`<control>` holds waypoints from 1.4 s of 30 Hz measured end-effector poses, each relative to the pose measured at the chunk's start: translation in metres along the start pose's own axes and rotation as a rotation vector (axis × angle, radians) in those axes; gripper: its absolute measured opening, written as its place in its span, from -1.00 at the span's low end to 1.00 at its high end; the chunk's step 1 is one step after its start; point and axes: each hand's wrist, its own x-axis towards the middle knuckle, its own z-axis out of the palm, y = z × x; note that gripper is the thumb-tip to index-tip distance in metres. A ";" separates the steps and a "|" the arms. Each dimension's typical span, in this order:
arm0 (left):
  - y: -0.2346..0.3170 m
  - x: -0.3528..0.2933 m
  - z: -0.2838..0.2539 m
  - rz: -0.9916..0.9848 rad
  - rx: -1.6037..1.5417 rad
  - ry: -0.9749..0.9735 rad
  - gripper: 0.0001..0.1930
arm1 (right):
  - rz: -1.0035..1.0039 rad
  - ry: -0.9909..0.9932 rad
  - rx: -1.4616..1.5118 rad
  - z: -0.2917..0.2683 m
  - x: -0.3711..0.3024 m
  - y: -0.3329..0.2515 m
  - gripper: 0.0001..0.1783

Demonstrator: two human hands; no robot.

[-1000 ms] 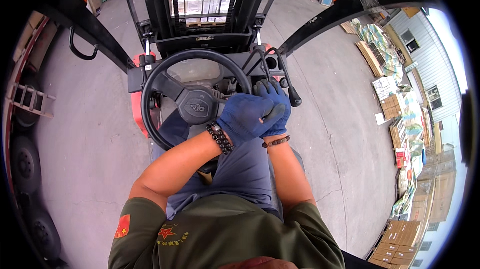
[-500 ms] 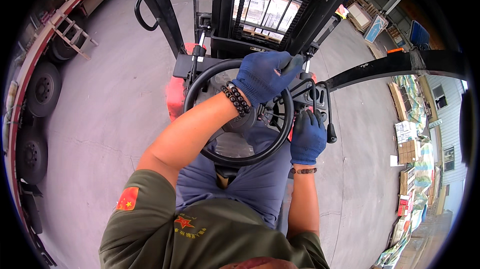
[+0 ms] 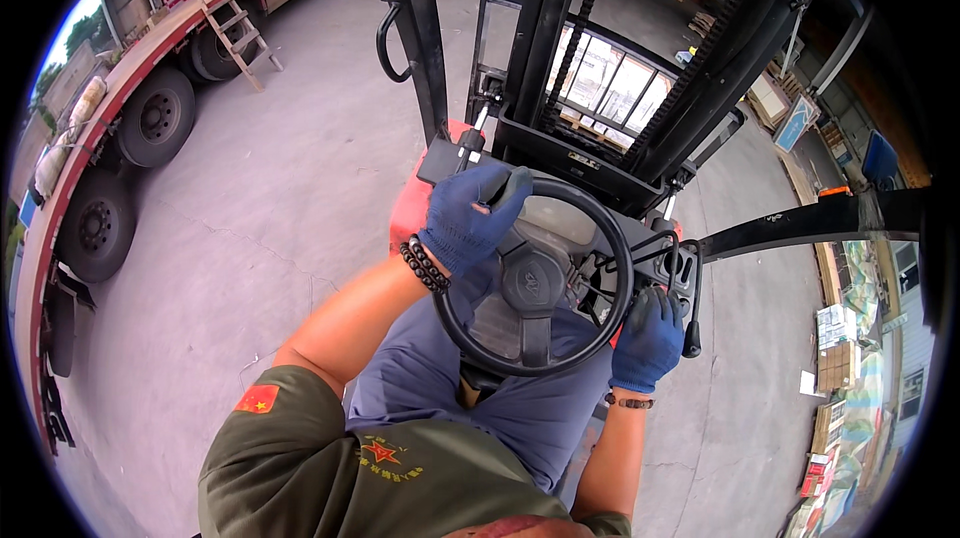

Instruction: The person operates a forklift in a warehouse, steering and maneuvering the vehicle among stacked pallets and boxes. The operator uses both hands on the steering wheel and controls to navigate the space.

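Note:
I am sitting at a forklift's black steering wheel [image 3: 534,283]. Wearing a blue knit glove, my left hand [image 3: 472,213] is closed on the upper left of the rim; what lies under its palm is hidden. My right hand [image 3: 648,340], gloved alike, rests right of the wheel with its fingers bent over a control lever, whose grip they hide. Beside it rises a black lever [image 3: 691,338] with a knob. Ahead stands the black mast [image 3: 545,48] with its chains, and through the load guard a stack of pale packages [image 3: 610,83] shows.
A red-edged flatbed truck [image 3: 157,118] stands at the left, a wooden ladder [image 3: 240,33] leaning on it. Along the right lie stacked cartons [image 3: 836,366] and tarp-covered goods [image 3: 862,313]. Concrete floor [image 3: 230,198] surrounds the forklift, and a black frame post [image 3: 410,48] rises front left.
My left hand has gone from the wheel's upper right to its upper left, and the wheel has turned. The surroundings have shifted in view. My right hand stays by the levers.

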 end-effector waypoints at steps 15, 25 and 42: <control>0.026 -0.083 0.011 -0.004 0.067 -0.049 -0.87 | 0.757 -0.070 0.462 -0.020 -0.152 0.077 -0.49; 0.045 -0.036 -0.114 -0.050 0.171 0.031 -0.91 | 0.946 -0.303 0.820 0.043 -0.128 0.071 -0.58; 0.254 0.097 -0.138 0.372 -0.112 -0.209 -0.73 | 1.069 -0.094 0.800 -0.117 -0.077 -0.043 -0.69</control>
